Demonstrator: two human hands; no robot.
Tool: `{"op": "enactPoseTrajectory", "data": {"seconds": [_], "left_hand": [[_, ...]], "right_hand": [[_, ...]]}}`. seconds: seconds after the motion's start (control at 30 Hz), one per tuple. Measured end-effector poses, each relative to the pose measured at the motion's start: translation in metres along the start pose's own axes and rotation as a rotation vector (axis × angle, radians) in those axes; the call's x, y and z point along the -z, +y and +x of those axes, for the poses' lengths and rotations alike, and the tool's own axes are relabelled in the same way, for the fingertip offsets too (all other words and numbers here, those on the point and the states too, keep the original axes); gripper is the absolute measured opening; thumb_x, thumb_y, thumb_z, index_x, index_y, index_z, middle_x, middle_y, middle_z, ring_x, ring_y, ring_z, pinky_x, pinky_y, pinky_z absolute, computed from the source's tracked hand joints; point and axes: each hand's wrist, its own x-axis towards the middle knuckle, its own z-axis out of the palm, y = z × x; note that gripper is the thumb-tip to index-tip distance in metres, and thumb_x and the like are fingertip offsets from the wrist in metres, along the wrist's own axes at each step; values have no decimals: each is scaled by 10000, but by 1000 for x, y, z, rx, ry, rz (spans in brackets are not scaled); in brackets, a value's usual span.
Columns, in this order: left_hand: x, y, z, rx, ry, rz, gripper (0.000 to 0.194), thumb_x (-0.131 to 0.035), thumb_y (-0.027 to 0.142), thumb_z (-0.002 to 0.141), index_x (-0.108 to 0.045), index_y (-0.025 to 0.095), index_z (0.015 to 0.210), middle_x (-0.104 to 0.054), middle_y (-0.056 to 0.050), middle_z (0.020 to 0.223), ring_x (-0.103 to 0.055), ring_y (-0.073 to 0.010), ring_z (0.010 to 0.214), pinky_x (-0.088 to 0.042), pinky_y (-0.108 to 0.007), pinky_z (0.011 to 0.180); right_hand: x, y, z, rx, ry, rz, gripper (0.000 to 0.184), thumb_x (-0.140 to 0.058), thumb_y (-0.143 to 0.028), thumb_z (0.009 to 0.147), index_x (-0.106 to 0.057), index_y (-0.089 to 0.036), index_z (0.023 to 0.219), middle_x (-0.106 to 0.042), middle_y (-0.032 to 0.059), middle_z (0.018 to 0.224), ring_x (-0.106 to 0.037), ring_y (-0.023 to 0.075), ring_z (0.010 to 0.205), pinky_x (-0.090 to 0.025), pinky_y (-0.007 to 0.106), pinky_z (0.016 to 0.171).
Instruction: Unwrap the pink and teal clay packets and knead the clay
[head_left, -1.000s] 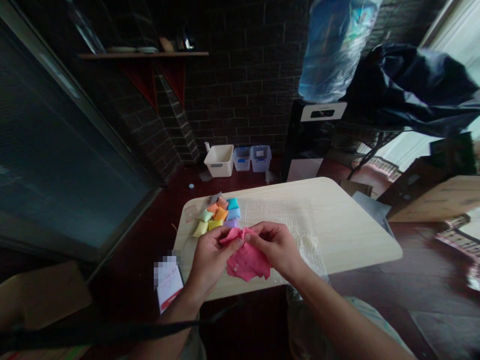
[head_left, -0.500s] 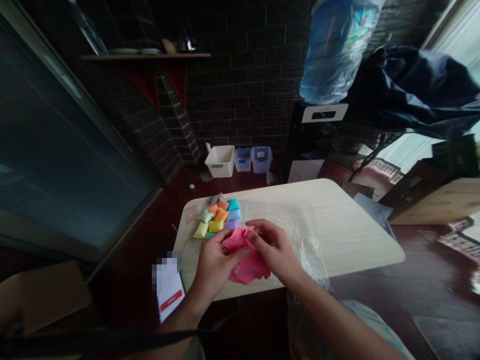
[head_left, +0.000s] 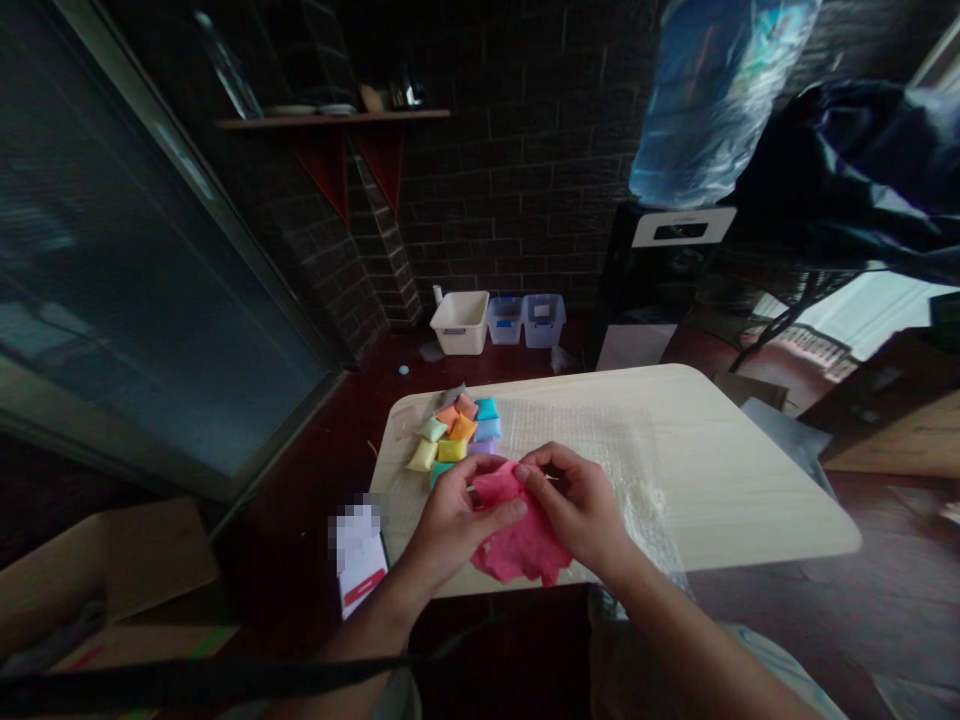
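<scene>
Pale desk w/ bubble wrap on top, dark brick wall behind. Pink sheet held up over near edge: L hand & R hand, fingers gripping its upper part. Colored packets just beyond L hand.

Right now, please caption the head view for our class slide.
Left hand and right hand hold a ragged pink sheet over a pale table near colourful packets.

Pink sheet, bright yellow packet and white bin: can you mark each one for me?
Pink sheet (head_left: 527,535): head view, middle of its face.
Bright yellow packet (head_left: 451,450): head view, its upper face.
White bin (head_left: 466,343): head view, its front wall.
</scene>
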Motion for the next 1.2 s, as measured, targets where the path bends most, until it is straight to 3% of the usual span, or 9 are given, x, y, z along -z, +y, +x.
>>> {"op": "enactPoseTrajectory", "data": {"seconds": [0.07, 0.17, 0.33, 0.57, 0.67, 0.83, 0.93, 1.03, 1.2], "left_hand": [[2, 0, 1, 55, -56, -38, 553, -941, 264, 672, -694, 186, 1160, -765, -88, 986, -725, -229, 852, -574, -304, 728], [2, -2, 3, 94, -112, 5, 348, -900, 316, 731, -766, 135, 996, -767, -99, 879, -700, -202, 726, -556, -297, 681], [0, -3, 3, 52, 6, 93, 275, -873, 366, 756, -780, 125, 850, -753, -63, 796, -638, -151, 659, -490, -240, 619], [0, 0, 3, 16, 50, 140, 256, -880, 359, 730, -762, 135, 767, -710, -23, 709, -588, -134, 608, -436, -215, 555], [1, 1, 3, 26, 58, 120, 266, -868, 380, 747, -769, 140, 804, -722, -28, 720, -615, -148, 629, -458, -228, 591], [6, 4, 4, 47, 37, 180, 286, -895, 351, 704, -764, 130, 831, -745, -65, 775, -669, -194, 708, -491, -259, 640], [9, 9, 1, 14, -16, 191, 266, -860, 305, 750, -756, 148, 939, -765, -87, 904, -710, -244, 893, -530, -298, 770], [11, 14, 0, 10, -82, 109, 391, -845, 266, 769, -709, 189, 1127, -759, -106, 1097, -708, -262, 1035, -540, -321, 850], [12, 17, 2, -64, -2, 210, 338, -818, 340, 817, -732, 180, 1103, -764, -100, 1038, -721, -241, 925, -544, -288, 770]], "right_hand": [[-1, 2, 1, -29, 52, 42, 281, -733, -457, 901, -707, -184, 838, -695, 44, 757, -602, 168, 653, -476, 275, 586], [-3, 4, 3, -64, 70, 89, 310, -745, -483, 882, -709, -178, 834, -688, 41, 750, -585, 162, 641, -461, 273, 580], [-8, 6, 1, -125, -21, 142, 334, -746, -501, 876, -711, -172, 824, -683, 37, 739, -579, 155, 625, -441, 262, 559], [-11, 10, -1, -132, -22, 154, 352, -768, -515, 858, -716, -171, 800, -680, 33, 716, -575, 154, 615, -436, 260, 551], [-8, 6, 0, -186, -68, 249, 344, -782, -515, 846, -710, -181, 812, -679, 20, 725, -580, 145, 609, -446, 249, 549], [-1, 4, 2, -206, -214, 313, 380, -925, -434, 692, -752, -185, 921, -729, 31, 840, -644, 165, 722, -516, 271, 661], [1, 8, 4, -184, -233, 257, 323, -901, -440, 727, -770, -165, 837, -723, 28, 754, -616, 152, 653, -489, 266, 614], [3, 11, 5, -149, -215, 179, 314, -857, -458, 779, -774, -162, 839, -724, 32, 730, -609, 155, 632, -474, 267, 587], [2, 12, 5, -124, -190, 116, 318, -820, -474, 816, -756, -163, 832, -723, 38, 728, -602, 153, 610, -468, 269, 566]]}}
